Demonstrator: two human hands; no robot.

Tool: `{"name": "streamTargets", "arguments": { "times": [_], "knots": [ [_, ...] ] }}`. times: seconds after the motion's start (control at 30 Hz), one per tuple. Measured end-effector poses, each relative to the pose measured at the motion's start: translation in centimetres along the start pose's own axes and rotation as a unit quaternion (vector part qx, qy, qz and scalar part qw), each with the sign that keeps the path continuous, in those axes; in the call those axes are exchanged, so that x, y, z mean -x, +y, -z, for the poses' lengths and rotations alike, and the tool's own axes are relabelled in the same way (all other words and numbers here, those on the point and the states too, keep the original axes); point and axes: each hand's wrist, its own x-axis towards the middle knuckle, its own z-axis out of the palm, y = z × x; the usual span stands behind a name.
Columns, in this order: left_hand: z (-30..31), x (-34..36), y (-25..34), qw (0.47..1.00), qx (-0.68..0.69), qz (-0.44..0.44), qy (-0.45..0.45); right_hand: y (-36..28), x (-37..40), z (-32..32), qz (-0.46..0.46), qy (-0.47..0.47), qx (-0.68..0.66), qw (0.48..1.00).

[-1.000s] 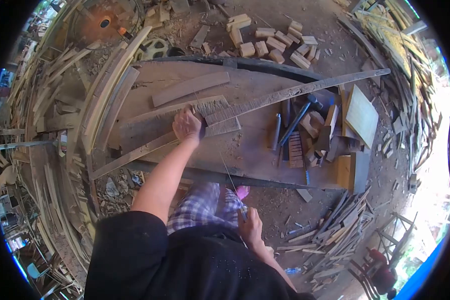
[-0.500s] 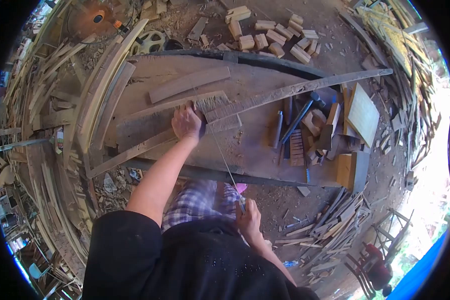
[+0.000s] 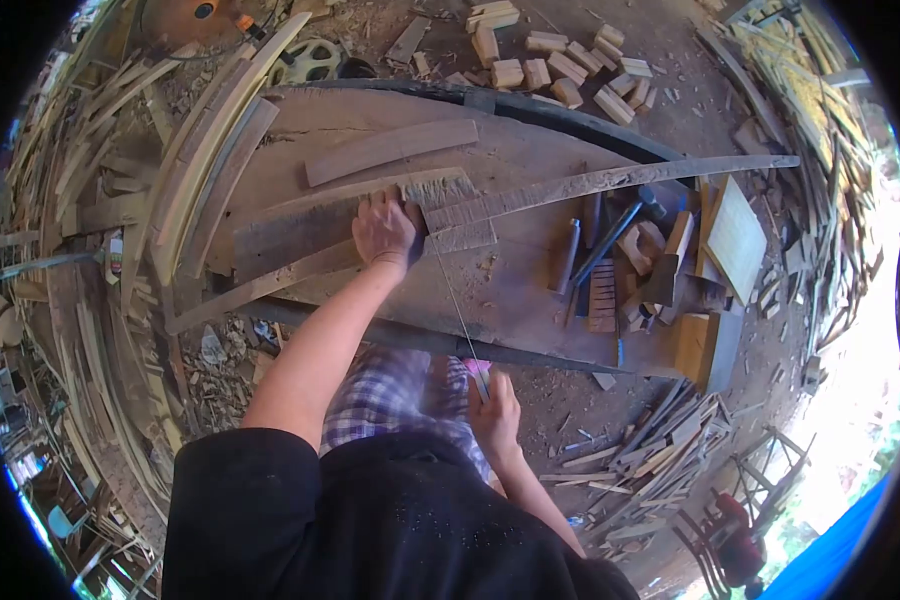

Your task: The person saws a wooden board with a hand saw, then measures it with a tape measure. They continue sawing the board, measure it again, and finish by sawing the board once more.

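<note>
A left hand [image 3: 385, 228] presses palm-down on a rough, grey plank [image 3: 290, 225] on the scarred wooden workbench [image 3: 520, 300]. Nearer the body, the right hand [image 3: 492, 405] clenches a saw [image 3: 457, 315] with a thin blade, its handle hidden in the fist.

This is looking like an open-air woodworking yard: a broad timber workbench [image 3: 530, 290] is standing on bare dirt, with a hammer [image 3: 610, 240] and chisels [image 3: 570, 255] lying on it and a thin saw [image 3: 457, 315] biting into a board [image 3: 300, 225]. Cut blocks [image 3: 560, 75] are lying scattered behind it, while slats [image 3: 170, 170] and offcuts [image 3: 660, 450] are piling up all around in daylight.
</note>
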Motion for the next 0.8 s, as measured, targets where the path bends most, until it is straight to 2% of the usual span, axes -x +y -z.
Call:
{"name": "streamTargets", "arguments": {
  "times": [0.03,0.1,0.17,0.2,0.3,0.33,0.4,0.43,0.53,0.57,0.63,0.7,0.77,0.8],
  "knots": [
    [-0.2,0.0,0.0,0.999,-0.006,-0.018,0.039,-1.4,-3.0,-1.1,0.015,0.012,-0.018,1.0],
    [-0.4,-0.2,-0.1,0.999,-0.001,-0.022,0.049,-2.6,-8.6,-4.3,0.055,0.032,-0.012,0.998],
    [0.0,-0.1,-0.1,0.998,0.007,-0.034,0.06,-2.9,-8.8,-4.7,0.05,0.034,-0.037,0.997],
    [0.3,0.0,0.2,0.999,0.004,-0.013,0.036,-3.0,-8.7,-4.3,0.042,0.034,-0.05,0.997],
    [0.7,-0.4,0.5,1.0,0.002,-0.001,0.008,-0.5,-1.2,-0.8,0.059,0.012,0.027,0.998],
    [0.5,-0.4,0.5,1.0,-0.005,0.0,0.0,1.5,1.4,-0.7,0.035,0.027,0.02,0.999],
    [0.1,-0.3,0.2,1.0,-0.002,-0.013,0.015,0.5,1.6,0.2,-0.007,-0.007,0.024,1.0],
    [-0.1,-0.2,0.0,0.999,-0.003,-0.029,0.036,0.4,0.4,-0.7,0.007,0.01,0.009,1.0],
    [-0.8,-0.1,-0.5,0.995,-0.011,-0.053,0.08,-3.5,-9.6,-4.3,0.025,0.024,-0.002,0.999],
    [-0.4,-0.2,-0.4,0.995,-0.017,-0.055,0.084,-3.3,-9.3,-4.5,0.026,0.026,-0.009,0.999],
    [0.2,-0.5,0.2,0.999,-0.013,-0.017,0.029,-2.7,-8.7,-4.8,0.049,0.036,-0.04,0.997],
    [0.1,-0.6,0.1,0.999,0.009,-0.019,0.031,-0.9,-3.3,-2.5,0.06,0.051,-0.051,0.996],
    [-0.2,-0.5,0.0,0.999,0.028,-0.013,0.028,0.3,1.8,-0.2,-0.027,-0.014,0.0,1.0],
    [-0.2,-0.6,0.0,0.998,0.031,-0.02,0.043,0.4,1.7,-0.4,-0.029,-0.018,0.002,0.999]
  ]
}}
